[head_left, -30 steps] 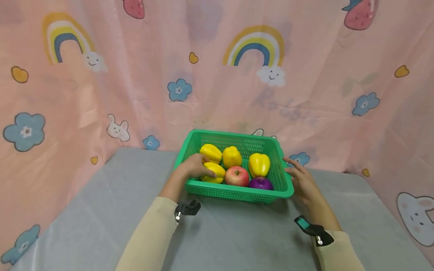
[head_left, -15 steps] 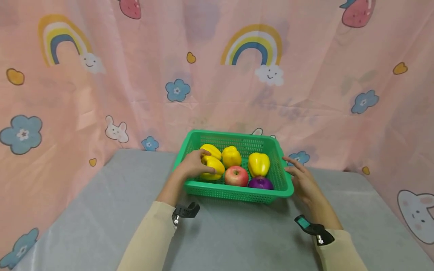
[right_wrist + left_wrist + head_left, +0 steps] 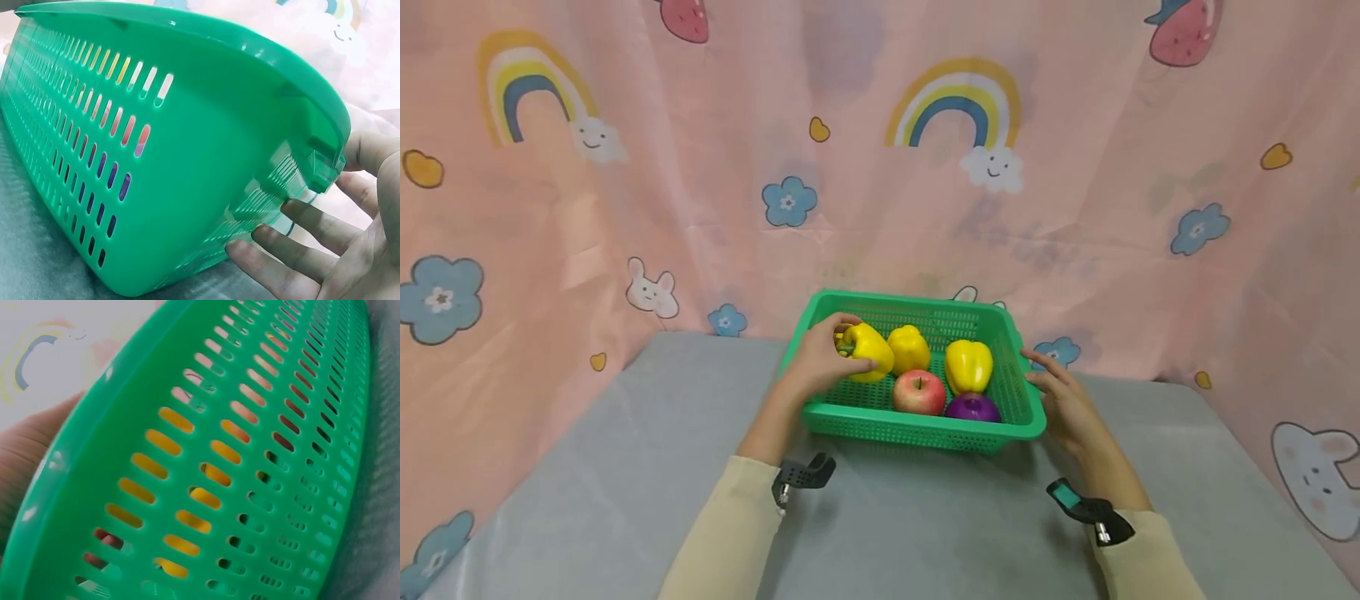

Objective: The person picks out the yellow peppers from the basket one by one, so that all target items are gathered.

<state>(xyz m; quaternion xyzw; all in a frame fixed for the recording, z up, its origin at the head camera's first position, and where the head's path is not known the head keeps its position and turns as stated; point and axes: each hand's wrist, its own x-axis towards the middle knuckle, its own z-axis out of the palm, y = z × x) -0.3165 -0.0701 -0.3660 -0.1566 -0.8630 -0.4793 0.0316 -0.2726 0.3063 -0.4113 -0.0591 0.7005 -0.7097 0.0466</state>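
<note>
My left hand [image 3: 818, 358] reaches over the left side of a green plastic basket [image 3: 910, 423] and grips a yellow bell pepper [image 3: 871, 354], thumb in front and fingers behind. The pepper's stem end faces the palm. Against the basket's right end, the fingertips of my right hand [image 3: 1070, 408] touch the outer wall, fingers fairly straight in the right wrist view. Inside the basket lie a yellow bell pepper [image 3: 910, 350] at the back, another yellow pepper [image 3: 968, 367] on the right, a red apple [image 3: 919, 392] and a purple onion-like ball [image 3: 973, 407].
The basket stands on a grey cloth-covered table [image 3: 925, 517]. Behind and beside it hangs a pink curtain [image 3: 865, 250] with rainbows, flowers and rabbits. Black straps with small devices sit at both wrists, over beige sleeves [image 3: 722, 525].
My left hand has raised the front-left yellow bell pepper and turned it so its stem shows. It now hides the pepper behind it. My right hand stays at the basket's end.
</note>
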